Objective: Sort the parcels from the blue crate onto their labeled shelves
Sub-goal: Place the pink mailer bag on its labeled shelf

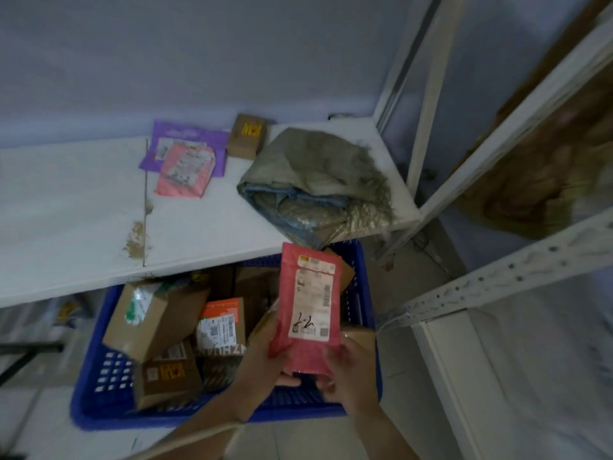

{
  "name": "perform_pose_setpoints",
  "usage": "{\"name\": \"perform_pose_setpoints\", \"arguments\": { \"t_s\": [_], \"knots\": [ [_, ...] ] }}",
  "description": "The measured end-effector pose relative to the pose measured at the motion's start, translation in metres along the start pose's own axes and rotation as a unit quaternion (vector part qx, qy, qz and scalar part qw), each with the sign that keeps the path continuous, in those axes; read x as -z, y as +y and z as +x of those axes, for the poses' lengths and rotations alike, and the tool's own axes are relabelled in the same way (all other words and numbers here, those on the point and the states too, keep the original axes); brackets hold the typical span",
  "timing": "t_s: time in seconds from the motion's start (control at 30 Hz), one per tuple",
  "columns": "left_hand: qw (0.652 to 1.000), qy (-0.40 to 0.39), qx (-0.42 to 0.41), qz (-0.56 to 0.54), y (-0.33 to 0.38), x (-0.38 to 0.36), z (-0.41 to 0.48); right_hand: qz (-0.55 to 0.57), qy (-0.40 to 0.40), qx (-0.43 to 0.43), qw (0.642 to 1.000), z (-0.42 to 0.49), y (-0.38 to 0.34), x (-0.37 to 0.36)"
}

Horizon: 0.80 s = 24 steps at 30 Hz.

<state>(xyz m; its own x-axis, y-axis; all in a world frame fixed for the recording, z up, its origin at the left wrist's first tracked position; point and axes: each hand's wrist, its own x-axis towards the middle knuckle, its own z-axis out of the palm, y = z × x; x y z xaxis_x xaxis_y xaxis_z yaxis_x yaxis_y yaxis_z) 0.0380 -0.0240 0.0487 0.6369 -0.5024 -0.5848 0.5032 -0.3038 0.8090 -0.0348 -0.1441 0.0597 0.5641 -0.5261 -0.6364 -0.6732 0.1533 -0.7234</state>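
Both hands were nearest, raised over the near right part of the blue crate (pixel 99 410): the left hand (pixel 262 356) gripped the lower left edge of a pink parcel (pixel 310 307), fingers curled behind it, and the right hand (pixel 351 376) pinched its lower right corner, though blur hid the exact finger positions. This pink parcel was held upright above the crate, its white shipping label facing the camera with a handwritten mark that could not be read with certainty. Inside the crate, to the left of the hands, lay a box with a yellow sticker (pixel 169 376), an orange-topped box (pixel 222 323) and a tilted cardboard box (pixel 149 320) bearing a green and white label, all crowded together. Beyond the crate, a white shelf (pixel 83 210) overlapped its far edge and showed a brown stain (pixel 137 240) near the front. On the shelf's right part sat a folded grey sack (pixel 315 180). Farther back, a pink mailer (pixel 185 171) lay partly on a purple mailer (pixel 185 134), with a small brown box (pixel 247 136) just to their right. White metal uprights (pixel 428 94) stood at the far right.
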Motion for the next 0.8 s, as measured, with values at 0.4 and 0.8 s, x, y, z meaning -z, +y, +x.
{"name": "perform_pose_setpoints", "arguments": {
  "t_s": [0.4,0.8],
  "knots": [
    [0.959,0.003,-0.284,-0.017,0.271,0.004,-0.202,0.127,0.073,0.280,0.949,-0.242,-0.246,0.095],
    [0.801,0.037,-0.597,-0.015,0.494,-0.002,-0.478,0.125,0.179,0.564,0.796,-0.539,-0.416,0.159]
  ]
}}
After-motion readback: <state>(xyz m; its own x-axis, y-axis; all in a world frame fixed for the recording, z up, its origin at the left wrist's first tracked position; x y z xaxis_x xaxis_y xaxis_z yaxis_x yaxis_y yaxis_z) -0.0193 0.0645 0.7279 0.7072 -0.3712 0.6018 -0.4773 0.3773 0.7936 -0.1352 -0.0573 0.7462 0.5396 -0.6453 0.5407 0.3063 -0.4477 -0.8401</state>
